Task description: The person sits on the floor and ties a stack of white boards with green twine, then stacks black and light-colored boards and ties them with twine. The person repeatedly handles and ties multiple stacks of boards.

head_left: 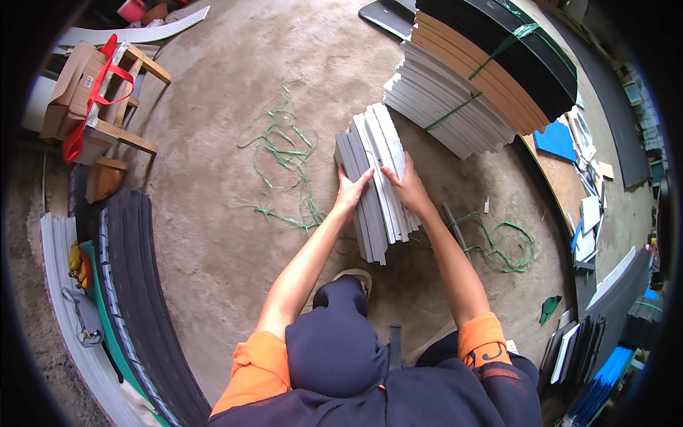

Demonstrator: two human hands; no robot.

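Note:
A stack of narrow grey and white boards (pixel 380 203) stands on edge at the middle of the head view, over the concrete floor. My left hand (pixel 350 191) is closed on its grey left side, thumb over the top edges. On the white right side, my right hand (pixel 405 186) presses with its fingers around the outer board and thumb on top. The stack is squeezed between both hands; whether its underside touches the floor I cannot tell. Just beyond it lies a large tied bundle of grey, tan and black sheets (pixel 466 89).
Loose green twine (pixel 284 146) lies left of the stack, and more twine (pixel 509 249) to the right. Dark sheets (pixel 135 263) stand along the left. A cardboard box (pixel 71 92) with a red strap sits on a wooden stand. Board offcuts (pixel 587 213) are piled at right.

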